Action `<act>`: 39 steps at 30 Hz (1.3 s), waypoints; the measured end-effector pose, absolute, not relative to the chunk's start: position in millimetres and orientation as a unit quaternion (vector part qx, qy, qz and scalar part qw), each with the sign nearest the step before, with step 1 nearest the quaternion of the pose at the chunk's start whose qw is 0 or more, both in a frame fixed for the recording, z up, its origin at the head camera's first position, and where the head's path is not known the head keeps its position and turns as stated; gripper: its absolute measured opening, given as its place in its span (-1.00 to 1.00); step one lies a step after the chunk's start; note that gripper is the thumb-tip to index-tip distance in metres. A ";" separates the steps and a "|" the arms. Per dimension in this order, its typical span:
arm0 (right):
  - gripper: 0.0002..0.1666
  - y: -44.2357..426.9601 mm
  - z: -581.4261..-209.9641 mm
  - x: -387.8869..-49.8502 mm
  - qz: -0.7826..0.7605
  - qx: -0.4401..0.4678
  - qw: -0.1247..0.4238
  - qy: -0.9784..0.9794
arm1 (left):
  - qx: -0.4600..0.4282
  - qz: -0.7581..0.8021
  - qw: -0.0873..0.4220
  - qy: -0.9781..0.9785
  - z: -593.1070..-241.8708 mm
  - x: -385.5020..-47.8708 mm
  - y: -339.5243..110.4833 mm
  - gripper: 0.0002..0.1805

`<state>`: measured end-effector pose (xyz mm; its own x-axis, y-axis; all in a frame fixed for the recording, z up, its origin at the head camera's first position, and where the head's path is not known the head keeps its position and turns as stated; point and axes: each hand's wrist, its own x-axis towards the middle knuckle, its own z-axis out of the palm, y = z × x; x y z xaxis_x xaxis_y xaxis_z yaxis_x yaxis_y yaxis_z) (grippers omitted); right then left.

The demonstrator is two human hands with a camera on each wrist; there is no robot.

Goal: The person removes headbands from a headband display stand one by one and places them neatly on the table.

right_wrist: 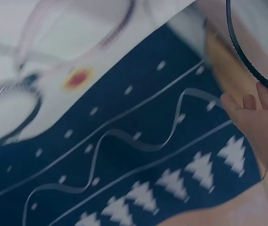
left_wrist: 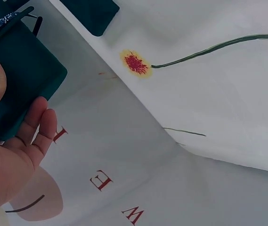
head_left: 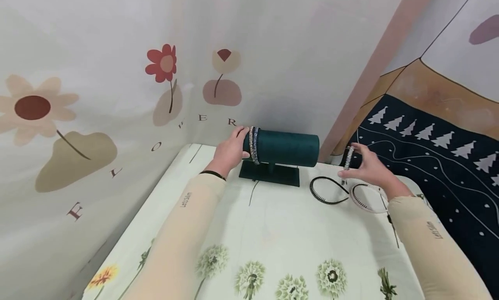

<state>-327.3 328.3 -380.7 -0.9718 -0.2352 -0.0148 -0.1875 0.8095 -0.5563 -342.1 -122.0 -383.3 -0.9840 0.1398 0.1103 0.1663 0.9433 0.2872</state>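
Note:
A dark green velvet headband stand (head_left: 290,148), a horizontal roll on a flat base, is near the table's back edge. Around its left end my left hand (head_left: 230,150) curls, thumb in front; the left wrist view shows thumb and fingers against the velvet. Just beside that hand, a pale rhinestone headband (head_left: 251,145) and a blue sparkling headband (head_left: 256,145) go round the roll. My right hand (head_left: 368,167) holds a sparkling silver headband (head_left: 348,158) upright, right of the stand. In the right wrist view only the dark inner band (right_wrist: 247,61) shows at the fingertips.
A black toothed headband (head_left: 329,201) and a pale pink headband (head_left: 370,210) lie on the table below my right hand. The flower-print tablecloth (head_left: 288,235) covers the table. A printed curtain (head_left: 117,66) hangs behind, and dark tree-patterned fabric (head_left: 436,161) lies to the right.

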 end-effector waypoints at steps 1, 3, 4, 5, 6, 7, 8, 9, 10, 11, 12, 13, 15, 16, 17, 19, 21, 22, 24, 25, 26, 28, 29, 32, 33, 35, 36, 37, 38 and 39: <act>0.57 337.1 -378.1 -323.6 -0.281 -0.107 0.038 0.953 | -0.078 -0.149 0.045 -0.985 -383.0 -341.9 -122.4 0.05; 0.59 354.2 -373.1 -315.7 -0.264 -0.097 0.029 0.959 | -0.078 -0.147 0.045 -0.985 -382.1 -341.3 -122.2 0.05; 0.59 362.2 -371.0 -311.9 -0.256 -0.090 0.025 0.962 | -0.078 -0.147 0.044 -0.985 -381.8 -341.2 -122.0 0.05; 0.60 369.7 -369.1 -308.1 -0.249 -0.084 0.019 0.965 | -0.079 -0.146 0.043 -0.985 -381.5 -341.1 -121.9 0.05; 0.61 376.4 -367.0 -304.1 -0.244 -0.077 0.017 0.967 | -0.080 -0.147 0.043 -0.985 -381.5 -341.0 -121.9 0.05; 0.62 382.6 -365.2 -300.0 -0.236 -0.072 0.014 0.969 | -0.080 -0.147 0.043 -0.985 -381.4 -340.9 -122.2 0.05; 0.62 388.1 -363.8 -296.0 -0.229 -0.067 0.013 0.971 | -0.080 -0.148 0.042 -0.985 -381.5 -340.9 -122.7 0.05; 0.63 392.8 -362.6 -292.1 -0.223 -0.063 0.011 0.973 | -0.079 -0.149 0.042 -0.985 -381.7 -340.8 -123.3 0.05; 0.65 396.7 -362.4 -288.5 -0.217 -0.061 0.011 0.974 | -0.078 -0.150 0.042 -0.985 -382.0 -340.9 -123.8 0.04; 0.66 399.8 -362.2 -285.0 -0.211 -0.060 0.011 0.975 | -0.078 -0.151 0.043 -0.985 -382.4 -340.9 -124.4 0.04; 0.67 402.0 -362.2 -281.8 -0.205 -0.059 0.012 0.977 | -0.077 -0.151 0.043 -0.985 -382.5 -340.9 -125.0 0.04; 0.69 403.7 -362.3 -278.9 -0.198 -0.060 0.011 0.978 | -0.077 -0.152 0.045 -0.984 -382.1 -341.0 -125.5 0.04; 0.70 404.2 -363.0 -273.4 -0.184 -0.065 0.008 0.981 | -0.077 -0.151 0.047 -0.984 -381.6 -341.2 -126.0 0.04; 0.70 403.6 -363.4 -270.7 -0.177 -0.070 0.006 0.982 | -0.077 -0.149 0.047 -0.985 -381.2 -341.2 -126.0 0.04; 0.69 402.7 -364.0 -267.9 -0.170 -0.075 0.004 0.983 | -0.078 -0.148 0.048 -0.985 -380.9 -341.1 -126.0 0.04; 0.70 400.0 -365.4 -261.3 -0.156 -0.089 0.000 0.984 | -0.078 -0.145 0.046 -0.985 -380.5 -341.0 -125.5 0.04; 0.69 396.2 -367.1 -254.0 -0.148 -0.105 -0.004 0.983 | -0.079 -0.143 0.043 -0.986 -380.9 -340.9 -124.6 0.04; 0.68 394.3 -368.1 -250.5 -0.145 -0.113 -0.006 0.983 | -0.080 -0.144 0.043 -0.985 -380.8 -340.9 -124.2 0.04; 0.65 389.5 -371.1 -243.7 -0.139 -0.132 -0.012 0.981 | -0.081 -0.145 0.043 -0.985 -380.8 -341.0 -123.3 0.04; 0.62 386.2 -373.0 -241.2 -0.136 -0.145 -0.020 0.980 | -0.080 -0.145 0.043 -0.985 -380.5 -341.1 -123.3 0.04; 0.59 382.7 -375.0 -238.9 -0.132 -0.161 -0.030 0.978 | -0.080 -0.145 0.044 -0.985 -380.1 -341.1 -123.4 0.04; 0.52 374.9 -379.4 -234.2 -0.123 -0.193 -0.050 0.972 | -0.079 -0.146 0.045 -0.985 -379.7 -341.3 -123.5 0.04; 0.50 370.8 -381.8 -231.7 -0.116 -0.208 -0.062 0.969 | -0.078 -0.146 0.045 -0.985 -379.6 -341.4 -123.6 0.04; 0.45 358.0 -388.8 -224.5 -0.096 -0.240 -0.076 0.963 | -0.081 -0.147 0.045 -0.985 -379.6 -341.6 -123.5 0.04; 0.44 353.8 -391.1 -222.6 -0.094 -0.245 -0.073 0.962 | -0.082 -0.147 0.045 -0.985 -379.7 -341.5 -123.4 0.04; 0.44 345.7 -395.9 -219.5 -0.089 -0.253 -0.063 0.961 | -0.084 -0.147 0.045 -0.985 -379.6 -341.2 -123.2 0.04; 0.43 341.5 -398.4 -218.4 -0.087 -0.257 -0.057 0.961 | -0.085 -0.147 0.044 -0.985 -379.6 -341.0 -123.1 0.04; 0.42 337.6 -400.9 -217.6 -0.086 -0.262 -0.050 0.960 | -0.085 -0.147 0.044 -0.985 -379.7 -340.8 -122.9 0.04; 0.41 333.7 -403.5 -217.2 -0.087 -0.266 -0.044 0.959 | -0.085 -0.146 0.044 -0.985 -379.6 -340.4 -123.0 0.04; 0.40 329.9 -406.2 -216.8 -0.086 -0.270 -0.039 0.958 | -0.084 -0.146 0.043 -0.985 -379.8 -340.4 -123.0 0.04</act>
